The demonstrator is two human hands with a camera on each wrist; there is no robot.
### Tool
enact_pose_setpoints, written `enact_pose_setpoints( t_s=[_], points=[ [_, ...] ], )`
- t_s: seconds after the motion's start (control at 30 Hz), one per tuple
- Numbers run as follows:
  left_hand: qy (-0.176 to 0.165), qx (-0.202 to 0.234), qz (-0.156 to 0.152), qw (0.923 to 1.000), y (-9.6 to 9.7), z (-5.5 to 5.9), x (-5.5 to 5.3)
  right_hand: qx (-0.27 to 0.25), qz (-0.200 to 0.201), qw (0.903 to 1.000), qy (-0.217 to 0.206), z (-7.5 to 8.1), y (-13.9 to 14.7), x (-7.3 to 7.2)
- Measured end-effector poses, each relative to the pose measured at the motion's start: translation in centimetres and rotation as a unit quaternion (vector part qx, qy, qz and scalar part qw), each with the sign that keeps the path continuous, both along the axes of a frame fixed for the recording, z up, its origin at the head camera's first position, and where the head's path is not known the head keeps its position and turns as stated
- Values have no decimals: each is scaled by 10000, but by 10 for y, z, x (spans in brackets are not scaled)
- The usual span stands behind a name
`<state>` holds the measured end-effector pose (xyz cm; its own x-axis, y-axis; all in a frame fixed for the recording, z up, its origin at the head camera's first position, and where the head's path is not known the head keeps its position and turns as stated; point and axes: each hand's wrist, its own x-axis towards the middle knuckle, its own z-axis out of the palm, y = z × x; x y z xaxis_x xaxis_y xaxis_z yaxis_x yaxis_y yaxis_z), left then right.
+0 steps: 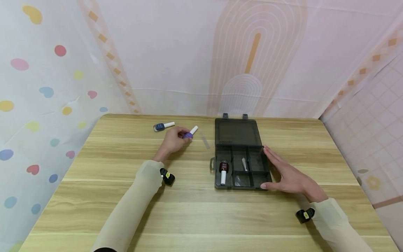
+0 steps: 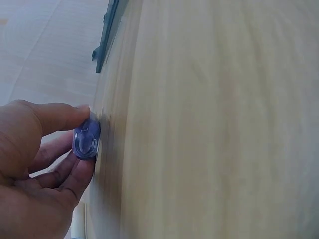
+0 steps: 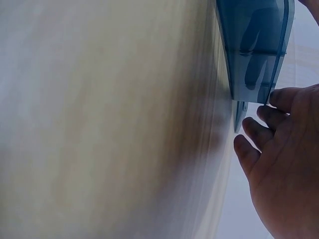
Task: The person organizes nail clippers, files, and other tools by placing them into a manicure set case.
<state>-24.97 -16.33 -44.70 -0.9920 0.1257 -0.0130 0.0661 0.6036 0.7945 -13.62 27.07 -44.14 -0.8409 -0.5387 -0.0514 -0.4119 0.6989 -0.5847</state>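
Observation:
My left hand (image 1: 175,140) pinches a purple nail polish bottle (image 1: 188,135) with a white cap, lying low over the table toward its back. The left wrist view shows the rounded base of that purple bottle (image 2: 86,139) between thumb and fingers. My right hand (image 1: 288,176) rests against the right side of a dark see-through compartment box (image 1: 216,185), its straight fingers at the rim and its thumb at the front corner. The box's lid (image 1: 237,131) lies open toward the back. Inside, a dark red nail polish bottle (image 1: 224,167) lies in the left compartment, and a nail clipper (image 1: 244,164) in a middle one.
A dark blue nail polish bottle (image 1: 160,127) with a white cap lies left of my left hand. A thin grey strip (image 1: 205,142) lies between the purple bottle and the box. A patterned cloth wall (image 1: 176,70) stands behind the wooden table (image 1: 189,217).

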Motion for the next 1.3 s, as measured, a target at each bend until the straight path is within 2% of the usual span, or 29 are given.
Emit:
enact_pose_setpoints(
  t_s=[0.3, 0.6, 0.7, 0.93, 1.3],
  points=[
    [51, 110, -32, 9999, 4, 2, 5, 14, -33, 10000, 13, 0, 1, 0],
    [126, 345, 89, 9993, 9, 7, 17, 46, -49, 10000, -56, -1, 1, 0],
    [148, 423, 150, 9989, 11, 9, 23, 55, -52, 10000, -29, 0, 1, 1],
    [-43, 724, 316, 9969, 18, 13, 38, 68, -78, 9999, -67, 1, 2, 1],
    [-172, 869, 174, 9959, 34, 18, 64, 31, -58, 10000, -46, 2, 1, 1]
  ],
)
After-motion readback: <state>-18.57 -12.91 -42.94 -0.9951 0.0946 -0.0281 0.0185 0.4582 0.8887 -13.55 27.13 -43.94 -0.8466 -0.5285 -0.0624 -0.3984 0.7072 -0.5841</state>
